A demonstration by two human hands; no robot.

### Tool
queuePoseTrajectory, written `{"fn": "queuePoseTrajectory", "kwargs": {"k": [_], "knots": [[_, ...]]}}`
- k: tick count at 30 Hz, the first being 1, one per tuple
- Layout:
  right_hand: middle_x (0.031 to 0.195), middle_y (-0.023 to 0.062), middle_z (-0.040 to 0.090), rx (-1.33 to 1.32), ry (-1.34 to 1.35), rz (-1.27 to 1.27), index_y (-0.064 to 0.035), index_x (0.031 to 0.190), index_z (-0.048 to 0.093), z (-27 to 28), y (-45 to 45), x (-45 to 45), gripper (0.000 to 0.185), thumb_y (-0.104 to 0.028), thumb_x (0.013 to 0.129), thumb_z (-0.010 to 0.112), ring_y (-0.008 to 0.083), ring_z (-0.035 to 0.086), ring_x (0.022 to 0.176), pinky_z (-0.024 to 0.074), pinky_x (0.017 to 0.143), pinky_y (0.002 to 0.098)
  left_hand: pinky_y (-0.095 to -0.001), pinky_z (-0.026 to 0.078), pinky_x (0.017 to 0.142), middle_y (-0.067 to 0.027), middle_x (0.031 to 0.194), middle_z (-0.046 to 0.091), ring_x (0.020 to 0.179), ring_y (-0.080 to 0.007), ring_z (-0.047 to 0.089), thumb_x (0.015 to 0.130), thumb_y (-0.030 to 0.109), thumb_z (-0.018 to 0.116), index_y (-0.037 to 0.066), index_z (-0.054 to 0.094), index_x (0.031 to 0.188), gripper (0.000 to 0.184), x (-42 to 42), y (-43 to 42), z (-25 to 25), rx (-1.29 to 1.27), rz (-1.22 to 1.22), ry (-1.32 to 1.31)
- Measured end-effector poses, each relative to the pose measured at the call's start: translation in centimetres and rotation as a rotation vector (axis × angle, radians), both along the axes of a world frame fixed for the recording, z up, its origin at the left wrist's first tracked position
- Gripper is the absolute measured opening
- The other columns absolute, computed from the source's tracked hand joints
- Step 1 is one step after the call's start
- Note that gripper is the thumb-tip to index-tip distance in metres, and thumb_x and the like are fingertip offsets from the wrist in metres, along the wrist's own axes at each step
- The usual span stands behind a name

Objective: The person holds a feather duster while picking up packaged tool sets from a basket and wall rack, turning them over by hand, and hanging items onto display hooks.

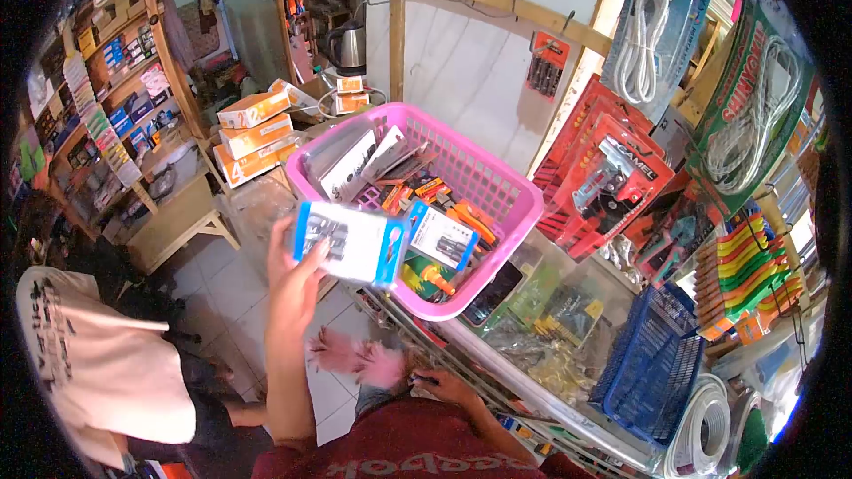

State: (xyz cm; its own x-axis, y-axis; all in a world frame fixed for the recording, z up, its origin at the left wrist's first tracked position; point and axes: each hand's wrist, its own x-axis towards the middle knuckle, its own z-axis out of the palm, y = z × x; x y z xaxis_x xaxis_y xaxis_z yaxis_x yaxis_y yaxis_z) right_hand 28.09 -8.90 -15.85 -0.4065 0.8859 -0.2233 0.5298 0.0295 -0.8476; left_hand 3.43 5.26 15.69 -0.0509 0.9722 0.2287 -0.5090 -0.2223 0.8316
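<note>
Blue-and-white package (364, 248) held up in left hand (293, 270), gripped at its left end. Pink feather duster (362, 361) held low, near body, in right hand (448, 386). Near-left side of pink basket (524, 197) partly hidden by raised package; basket filled with packaged goods, similar smaller package (444, 235) included. Blue basket (648, 364) placed farther right. Orange boxes (257, 137) stacked at left, beyond pink basket. Red carded goods (612, 177) displayed at right. Person in pale shirt (111, 346) seen at far left.
</note>
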Motion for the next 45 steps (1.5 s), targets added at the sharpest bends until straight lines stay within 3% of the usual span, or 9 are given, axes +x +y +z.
{"fn": "queuePoseTrajectory", "kwargs": {"k": [3, 5, 10, 18, 26, 32, 37, 43, 45], "knots": [[0.123, 0.0147, 0.057, -0.002, 0.002, 0.117, -0.0075, 0.125, 0.055, -0.7, 0.2, 0.6, 0.051, -0.046, 0.092, 0.05, 0.0297, 0.054, 0.115, 0.0383, 0.1, 0.0367, -0.0402, 0.06, 0.066, -0.0158, 0.116, 0.052, 0.099, -0.0265, 0.061, 0.084, 0.002, 0.06, 0.016, 0.026, 0.133, 0.061, 2.8, 1.7, 3.1, 0.005, -0.144, -0.147], [0.124, 0.0149, 0.057, 0.085, 0.017, 0.157, -0.0094, 0.126, 0.054, -2.0, 0.2, 0.8, 0.048, -0.044, 0.092, 0.05, 0.0298, 0.054, 0.115, 0.0383, 0.1, 0.0367, -0.0421, 0.059, 0.071, -0.0137, 0.126, 0.045, 0.101, -0.027, 0.06, 0.084, 0.004, 0.061, 0.021, 0.024, 0.136, 0.067, 4.9, 2.5, 5.6, 0.121, -0.187, -0.121], [0.124, 0.0157, 0.056, 0.069, -0.036, 0.184, -0.0112, 0.126, 0.054, -0.8, 0.1, 0.7, 0.046, -0.042, 0.093, 0.051, 0.0295, 0.054, 0.114, 0.0399, 0.097, 0.0364, -0.0364, 0.052, 0.081, -0.0045, 0.114, 0.055, 0.099, -0.0167, 0.059, 0.085, 0.013, 0.065, 0.014, 0.051, 0.119, 0.037, 9.7, 5.3, 9.9, 0.187, -0.272, -0.244], [0.119, 0.0144, 0.06, 0.038, -0.002, 0.173, -0.0103, 0.125, 0.055, 0.5, 0.0, 1.6, 0.044, -0.04, 0.092, 0.052, 0.0274, 0.059, 0.108, 0.0427, 0.093, 0.0351, -0.0362, 0.056, 0.078, -0.005, 0.103, 0.058, 0.093, -0.0161, 0.062, 0.086, 0.009, 0.064, 0.01, 0.051, 0.115, 0.031, 15.8, 9.4, 14.1, 0.398, -0.133, -0.179], [0.119, 0.0162, 0.059, 0.099, 0.037, 0.173, -0.0084, 0.125, 0.055, -2.2, 0.8, 2.3, 0.046, -0.04, 0.092, 0.052, 0.0296, 0.057, 0.11, 0.0421, 0.094, 0.0353, -0.0349, 0.057, 0.075, -0.0058, 0.104, 0.058, 0.089, -0.0161, 0.063, 0.086, 0.011, 0.065, 0.01, 0.053, 0.112, 0.028, 16.3, 10.1, 13.7, 0.295, -0.066, 0.04], [0.117, 0.0175, 0.06, -0.065, -0.008, 0.12, -0.0086, 0.124, 0.055, 3.4, 1.7, 1.1, 0.045, -0.04, 0.092, 0.051, 0.0319, 0.058, 0.108, 0.0424, 0.093, 0.0365, -0.0364, 0.058, 0.066, -0.0101, 0.109, 0.053, 0.087, -0.0223, 0.062, 0.092, 0.018, 0.057, 0.016, 0.037, 0.12, 0.035, 21.2, 14.8, 9.9, 0.263, -0.234, 0.106], [0.115, 0.0181, 0.061, 0.032, -0.036, 0.079, -0.0079, 0.122, 0.057, 2.6, 1.0, 1.1, 0.043, -0.039, 0.092, 0.052, 0.0329, 0.058, 0.106, 0.0428, 0.092, 0.037, -0.0386, 0.056, 0.063, -0.0118, 0.109, 0.048, 0.084, -0.0274, 0.058, 0.094, 0.025, 0.054, 0.021, 0.033, 0.122, 0.036, 27.6, 19.2, 9.1, -0.036, -0.359, 0.147], [0.12, 0.0165, 0.059, -0.089, -0.055, -0.047, -0.0059, 0.122, 0.057, 1.4, -1.7, 1.7, 0.047, -0.041, 0.09, 0.055, 0.0299, 0.056, 0.112, 0.041, 0.095, 0.0358, -0.0312, 0.05, 0.067, -0.0058, 0.09, 0.056, 0.079, -0.0163, 0.056, 0.089, 0.023, 0.056, 0.015, 0.05, 0.121, 0.033, 20.6, 21.7, 6.2, 0.218, -0.416, 0.719], [0.119, 0.0163, 0.06, -0.064, -0.038, -0.054, -0.0059, 0.122, 0.057, 1.1, -2.5, 2.1, 0.048, -0.041, 0.09, 0.055, 0.0287, 0.056, 0.112, 0.0408, 0.095, 0.0355, -0.031, 0.049, 0.07, -0.006, 0.089, 0.059, 0.082, -0.0174, 0.057, 0.089, 0.025, 0.058, 0.012, 0.052, 0.119, 0.034, 17.8, 22.7, 5.2, 0.294, -0.447, 0.825]]}}
